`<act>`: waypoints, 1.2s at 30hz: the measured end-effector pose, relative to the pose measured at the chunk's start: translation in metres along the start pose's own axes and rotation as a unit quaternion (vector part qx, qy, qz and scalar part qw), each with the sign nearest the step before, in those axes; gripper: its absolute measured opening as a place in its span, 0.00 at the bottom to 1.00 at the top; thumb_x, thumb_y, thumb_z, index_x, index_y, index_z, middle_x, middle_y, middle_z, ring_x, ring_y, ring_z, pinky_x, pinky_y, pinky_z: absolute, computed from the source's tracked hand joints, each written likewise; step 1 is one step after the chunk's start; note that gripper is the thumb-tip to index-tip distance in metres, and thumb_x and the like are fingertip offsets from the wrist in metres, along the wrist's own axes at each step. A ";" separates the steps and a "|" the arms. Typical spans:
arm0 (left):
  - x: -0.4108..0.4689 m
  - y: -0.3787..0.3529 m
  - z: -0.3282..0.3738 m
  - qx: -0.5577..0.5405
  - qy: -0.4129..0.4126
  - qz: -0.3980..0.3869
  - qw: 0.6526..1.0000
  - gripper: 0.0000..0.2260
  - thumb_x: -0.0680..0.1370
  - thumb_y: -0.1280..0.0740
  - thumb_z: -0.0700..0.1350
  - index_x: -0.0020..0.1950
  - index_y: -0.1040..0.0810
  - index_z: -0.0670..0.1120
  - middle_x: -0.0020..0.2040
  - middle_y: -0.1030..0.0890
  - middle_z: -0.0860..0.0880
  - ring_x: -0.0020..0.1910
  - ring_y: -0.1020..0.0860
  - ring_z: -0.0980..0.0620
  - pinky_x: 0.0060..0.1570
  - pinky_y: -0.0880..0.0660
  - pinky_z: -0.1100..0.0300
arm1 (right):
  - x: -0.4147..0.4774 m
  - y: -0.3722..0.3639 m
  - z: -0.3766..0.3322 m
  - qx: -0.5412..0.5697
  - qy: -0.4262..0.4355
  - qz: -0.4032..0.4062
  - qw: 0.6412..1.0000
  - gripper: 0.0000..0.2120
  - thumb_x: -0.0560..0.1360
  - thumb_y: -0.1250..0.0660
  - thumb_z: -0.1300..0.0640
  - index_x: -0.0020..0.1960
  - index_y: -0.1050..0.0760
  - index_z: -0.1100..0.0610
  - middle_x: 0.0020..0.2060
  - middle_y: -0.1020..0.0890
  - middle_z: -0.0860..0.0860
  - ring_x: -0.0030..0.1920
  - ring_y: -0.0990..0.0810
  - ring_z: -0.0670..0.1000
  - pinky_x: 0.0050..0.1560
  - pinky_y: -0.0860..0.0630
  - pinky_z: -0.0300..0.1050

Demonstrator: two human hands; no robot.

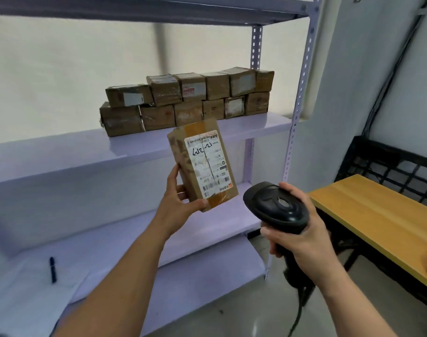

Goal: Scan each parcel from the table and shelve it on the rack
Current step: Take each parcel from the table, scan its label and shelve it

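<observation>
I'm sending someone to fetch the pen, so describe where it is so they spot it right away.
Start at the pale purple rack and look below the shelf carrying the stacked parcels. On the lower shelf's left end lies the pen, dark, slim and alone, resting on white paper.

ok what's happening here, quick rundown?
A person stands at a purple rack. The left hand holds a taped cardboard parcel upright with its shipping label facing the camera. The right hand has a grip on a black handheld barcode scanner, beside the parcel. Two rows of parcels already sit on the middle shelf. A pen lies on a lower shelf.
</observation>
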State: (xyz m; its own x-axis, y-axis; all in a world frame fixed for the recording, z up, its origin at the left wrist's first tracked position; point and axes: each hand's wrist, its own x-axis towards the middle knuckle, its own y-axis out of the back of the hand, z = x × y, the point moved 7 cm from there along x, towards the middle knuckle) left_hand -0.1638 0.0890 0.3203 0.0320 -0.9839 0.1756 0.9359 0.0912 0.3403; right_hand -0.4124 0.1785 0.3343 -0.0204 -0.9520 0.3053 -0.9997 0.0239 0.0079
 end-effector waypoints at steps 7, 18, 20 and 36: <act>-0.011 0.088 -0.001 -0.011 0.001 0.084 0.996 0.38 0.75 0.28 0.43 0.77 0.47 0.59 0.63 0.22 0.50 0.60 0.22 0.52 0.62 0.28 0.50 | 0.018 -0.053 -0.005 0.010 0.011 -0.054 0.998 0.39 0.66 0.25 0.74 0.64 0.27 0.39 0.50 0.18 0.46 0.29 0.22 0.59 0.31 0.21 0.52; 0.007 0.242 -0.012 -0.013 0.061 0.223 0.973 0.33 0.71 0.30 0.54 0.74 0.37 0.58 0.61 0.20 0.48 0.58 0.21 0.45 0.60 0.24 0.43 | 0.057 -0.171 -0.020 0.004 0.026 -0.127 0.992 0.39 0.66 0.25 0.73 0.58 0.26 0.32 0.48 0.17 0.47 0.27 0.22 0.58 0.29 0.22 0.48; 0.018 0.265 -0.018 -0.011 0.066 0.235 0.970 0.30 0.75 0.30 0.51 0.75 0.37 0.57 0.63 0.21 0.46 0.58 0.21 0.44 0.60 0.24 0.43 | 0.065 -0.190 -0.019 0.001 0.025 -0.135 0.990 0.39 0.66 0.24 0.73 0.59 0.26 0.32 0.50 0.18 0.48 0.27 0.21 0.59 0.30 0.22 0.49; 0.120 0.343 -0.058 0.106 0.077 0.216 0.968 0.27 0.81 0.41 0.54 0.78 0.47 0.60 0.68 0.25 0.45 0.65 0.26 0.42 0.64 0.30 0.51 | 0.134 -0.291 -0.003 -0.010 0.021 -0.137 0.990 0.40 0.66 0.25 0.73 0.59 0.27 0.32 0.56 0.20 0.52 0.28 0.21 0.57 0.31 0.21 0.47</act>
State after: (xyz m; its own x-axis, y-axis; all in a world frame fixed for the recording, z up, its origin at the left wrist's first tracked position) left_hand 0.1814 -0.0071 0.4043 0.4714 -0.8567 0.2094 0.7311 0.5124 0.4505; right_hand -0.1242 0.0450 0.3761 0.2529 -0.9102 0.3281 -0.9670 -0.2272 0.1152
